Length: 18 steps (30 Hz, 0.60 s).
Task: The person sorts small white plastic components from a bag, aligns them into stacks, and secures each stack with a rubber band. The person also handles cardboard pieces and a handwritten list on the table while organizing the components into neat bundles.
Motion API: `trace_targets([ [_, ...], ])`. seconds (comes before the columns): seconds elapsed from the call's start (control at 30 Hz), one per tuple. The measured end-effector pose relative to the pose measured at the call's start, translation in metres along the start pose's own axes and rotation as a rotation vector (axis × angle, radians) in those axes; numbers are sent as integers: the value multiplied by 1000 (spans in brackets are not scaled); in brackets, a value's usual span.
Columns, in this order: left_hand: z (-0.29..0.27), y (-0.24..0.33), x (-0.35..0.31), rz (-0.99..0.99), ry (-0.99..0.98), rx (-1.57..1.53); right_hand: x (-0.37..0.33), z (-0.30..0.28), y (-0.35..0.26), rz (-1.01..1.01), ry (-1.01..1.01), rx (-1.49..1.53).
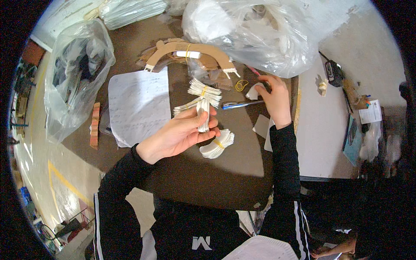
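My left hand [184, 132] is closed around a stack of thin white strips [203, 118], held upright between thumb and fingers over the table. Just beyond it are fanned white strips [204, 90] bound with a yellow rubber band. Below my left fingertips lies another banded bundle of white pieces [218, 144]. Off to the right, my right hand [274, 97] has thumb and fingers at a small white piece [254, 92], apparently pinching it. Close to that hand are a loose yellow rubber band [242, 86] and a blue and silver pen [240, 104].
A handwritten sheet [138, 104] lies left on the brown table [216, 182]. Curved brown card pieces [173, 48] stack up behind. Clear plastic bags [255, 39] crowd the far side, another bag [78, 73] the left. Another person's hand [340, 248] shows at lower right.
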<state>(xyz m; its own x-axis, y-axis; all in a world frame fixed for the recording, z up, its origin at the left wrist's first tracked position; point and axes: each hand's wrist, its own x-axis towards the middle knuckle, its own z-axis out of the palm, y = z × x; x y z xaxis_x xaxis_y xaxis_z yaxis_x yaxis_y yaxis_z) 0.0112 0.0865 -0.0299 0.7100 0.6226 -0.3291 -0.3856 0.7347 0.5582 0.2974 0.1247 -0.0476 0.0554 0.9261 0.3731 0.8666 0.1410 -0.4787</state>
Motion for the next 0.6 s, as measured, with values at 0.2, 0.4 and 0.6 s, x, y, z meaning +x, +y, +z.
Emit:
trace_targets([
  [0.2, -13, -1, 0, 32, -100, -11, -6, -31, -73, -218, -319, 458],
  [0.4, -7, -6, 4, -46, -60, 7, -32, 1, -105, -434, -507, 512],
  [0.6, -11, -12, 5, -39, -85, -19, -36, 5, -102, -347, -516, 561],
])
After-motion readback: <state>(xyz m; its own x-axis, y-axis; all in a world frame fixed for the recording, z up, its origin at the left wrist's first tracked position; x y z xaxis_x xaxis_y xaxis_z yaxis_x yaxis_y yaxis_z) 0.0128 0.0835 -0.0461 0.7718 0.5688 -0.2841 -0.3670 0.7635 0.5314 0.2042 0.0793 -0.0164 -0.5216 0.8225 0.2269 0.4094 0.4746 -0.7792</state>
